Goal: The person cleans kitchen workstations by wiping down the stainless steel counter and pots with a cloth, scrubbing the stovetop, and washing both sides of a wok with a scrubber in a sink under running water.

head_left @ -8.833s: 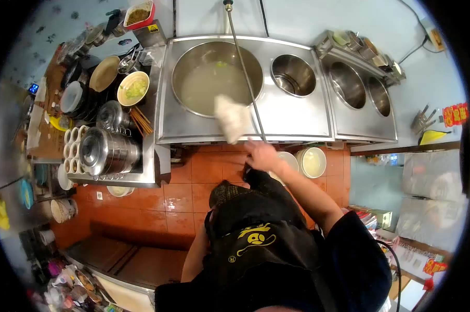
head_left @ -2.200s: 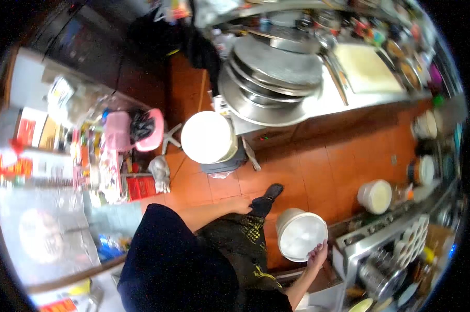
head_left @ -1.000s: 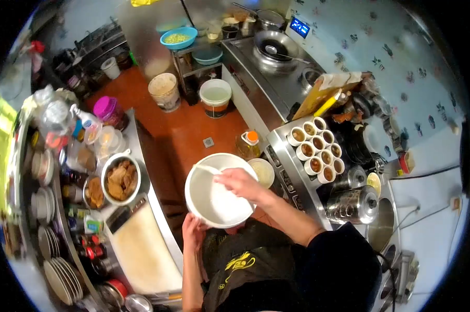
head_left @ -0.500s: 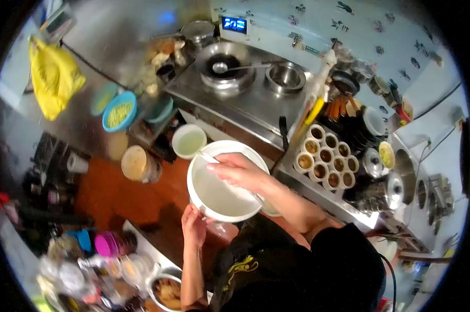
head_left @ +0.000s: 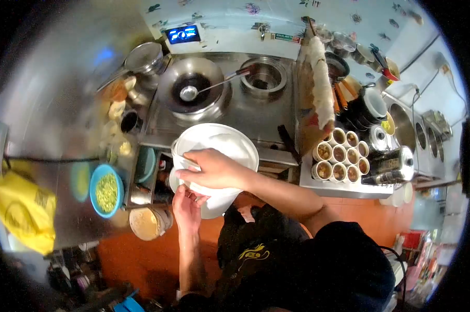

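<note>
A white bucket [head_left: 240,151] is in front of my body, tilted, its wide mouth towards me. My left hand [head_left: 187,210] is closed at its near left edge, fingers hooked at the rim and partly hidden. My right hand [head_left: 214,169] reaches across the mouth, its fingers closed on a slim white thing [head_left: 185,165] by the left rim. The rest of that thing is hidden by the hand, so its kind does not show. A second white container shows partly under the bucket.
Behind stands the stove with a wok [head_left: 167,83], a ladle [head_left: 189,93] and a steel pot [head_left: 266,78]. To the right are several filled cups [head_left: 339,155]. On the left sit a blue bowl of chopped greens [head_left: 106,192], a tub [head_left: 146,223] and a yellow bag [head_left: 22,213].
The view has swung left and closer to the stove. Both hands and the bucket are nearer the stove, and my right hand has come closer to my left at the rim.
</note>
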The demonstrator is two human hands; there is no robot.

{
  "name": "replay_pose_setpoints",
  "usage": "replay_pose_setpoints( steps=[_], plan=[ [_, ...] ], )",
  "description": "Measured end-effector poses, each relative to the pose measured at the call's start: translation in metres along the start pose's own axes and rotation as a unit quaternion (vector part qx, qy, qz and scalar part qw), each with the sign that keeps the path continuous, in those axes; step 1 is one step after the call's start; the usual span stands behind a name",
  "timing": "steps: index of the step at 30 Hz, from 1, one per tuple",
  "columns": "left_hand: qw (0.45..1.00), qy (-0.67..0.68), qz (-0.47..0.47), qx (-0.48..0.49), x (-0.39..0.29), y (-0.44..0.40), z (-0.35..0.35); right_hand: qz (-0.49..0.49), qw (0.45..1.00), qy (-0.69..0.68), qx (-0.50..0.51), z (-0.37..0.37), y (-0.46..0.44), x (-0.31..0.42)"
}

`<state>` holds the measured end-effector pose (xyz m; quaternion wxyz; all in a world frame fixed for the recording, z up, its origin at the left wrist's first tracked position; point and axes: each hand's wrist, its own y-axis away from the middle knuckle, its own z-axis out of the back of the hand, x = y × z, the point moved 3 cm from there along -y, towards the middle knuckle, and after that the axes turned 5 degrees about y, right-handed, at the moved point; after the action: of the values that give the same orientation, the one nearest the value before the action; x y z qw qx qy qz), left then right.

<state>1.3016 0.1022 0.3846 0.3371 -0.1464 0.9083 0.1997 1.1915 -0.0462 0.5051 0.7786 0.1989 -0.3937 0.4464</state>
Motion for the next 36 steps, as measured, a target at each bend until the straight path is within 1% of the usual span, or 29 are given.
replay_pose_setpoints(
  steps=[1,2,3,4,5,6,7,8,9,10,11,12,13,14,15,16,17,19,20,23,24,26,29,30,31,33,35,36],
  plan=[
    [1.0,0.004,0.009,0.011,-0.01,-0.019,-0.006,-0.039,0.996,-0.076,0.01,-0.001,-0.01,-0.001],
    [0.999,-0.025,0.002,-0.023,-0.024,-0.032,-0.027,-0.078,0.985,-0.152,0.021,-0.002,-0.016,0.002],
    [1.0,-0.024,0.007,-0.013,-0.033,-0.051,-0.029,-0.115,0.966,-0.227,0.034,-0.006,-0.023,0.003],
    [1.0,-0.024,0.013,-0.008,-0.04,-0.066,-0.027,-0.063,0.996,-0.067,0.001,-0.018,-0.035,-0.006],
    [0.999,-0.031,0.025,-0.004,-0.049,-0.08,-0.021,-0.08,0.994,-0.031,0.071,-0.01,-0.038,0.01],
    [0.998,-0.011,0.058,-0.01,-0.052,-0.099,0.008,0.032,0.998,-0.029,-0.05,-0.025,-0.039,0.002],
    [0.995,-0.047,0.081,0.026,-0.064,-0.113,0.012,0.141,0.975,-0.02,-0.172,-0.04,-0.033,-0.007],
    [0.996,-0.047,0.074,0.002,-0.069,-0.125,0.014,0.098,0.986,-0.056,-0.125,-0.042,-0.028,-0.016],
    [0.997,-0.047,0.065,-0.022,-0.07,-0.135,0.012,0.099,0.976,-0.099,-0.166,-0.028,-0.013,-0.026],
    [0.992,-0.058,0.093,-0.055,-0.072,-0.139,-0.006,0.03,0.976,-0.103,-0.188,-0.022,0.003,-0.048],
    [0.992,-0.064,0.097,-0.05,-0.073,-0.15,-0.003,0.016,0.961,-0.033,-0.274,-0.015,0.017,-0.074],
    [0.991,-0.07,0.101,-0.047,-0.076,-0.159,0.005,-0.167,0.959,-0.052,-0.225,-0.012,0.036,-0.104],
    [0.991,-0.076,0.102,-0.045,-0.077,-0.167,0.011,-0.247,0.931,-0.083,-0.256,-0.002,0.046,-0.12],
    [0.989,-0.089,0.105,-0.051,-0.076,-0.175,0.012,-0.353,0.877,-0.154,-0.287,-0.021,0.067,-0.164],
    [0.988,-0.103,0.103,-0.059,-0.076,-0.182,0.013,-0.346,0.825,-0.301,-0.329,-0.038,0.079,-0.195],
    [0.985,-0.12,0.1,-0.069,-0.078,-0.186,0.015,-0.384,0.786,-0.362,-0.323,-0.056,0.083,-0.215],
    [0.986,-0.112,0.106,-0.058,-0.078,-0.193,0.019,-0.421,0.741,-0.419,-0.312,-0.07,0.081,-0.228],
    [0.987,-0.097,0.124,-0.034,-0.075,-0.206,0.023,-0.396,0.797,-0.385,-0.245,-0.09,0.075,-0.241],
    [0.987,-0.096,0.12,-0.053,-0.075,-0.208,0.02,-0.383,0.82,-0.367,-0.216,-0.097,0.071,-0.246],
    [0.983,-0.112,0.124,-0.076,-0.073,-0.22,0.01,-0.402,0.838,-0.284,-0.234,-0.108,0.08,-0.264],
    [0.979,-0.132,0.126,-0.091,-0.071,-0.223,0.01,-0.423,0.812,-0.319,-0.245,-0.111,0.086,-0.273],
    [0.978,-0.138,0.131,-0.084,-0.067,-0.228,0.002,-0.46,0.755,-0.388,-0.259,-0.119,0.096,-0.294],
    [0.975,-0.15,0.143,-0.082,-0.061,-0.236,-0.008,-0.453,0.757,-0.337,-0.328,-0.126,0.12,-0.322],
    [0.974,-0.153,0.147,-0.082,-0.059,-0.238,-0.01,-0.481,0.795,-0.182,-0.321,-0.165,0.148,-0.377],
    [0.974,-0.153,0.149,-0.079,-0.056,-0.24,-0.013,-0.482,0.815,-0.021,-0.321,-0.119,0.144,-0.35],
    [0.974,-0.152,0.151,-0.072,-0.053,-0.243,-0.017,-0.491,0.784,0.023,-0.379,-0.099,0.159,-0.362],
    [0.971,-0.168,0.15,-0.076,-0.052,-0.248,-0.015,-0.514,0.759,-0.016,-0.4,-0.083,0.17,-0.37],
    [0.97,-0.176,0.151,-0.079,-0.052,-0.249,-0.013,-0.505,0.765,0.017,-0.399,-0.079,0.175,-0.373]
  ],
)
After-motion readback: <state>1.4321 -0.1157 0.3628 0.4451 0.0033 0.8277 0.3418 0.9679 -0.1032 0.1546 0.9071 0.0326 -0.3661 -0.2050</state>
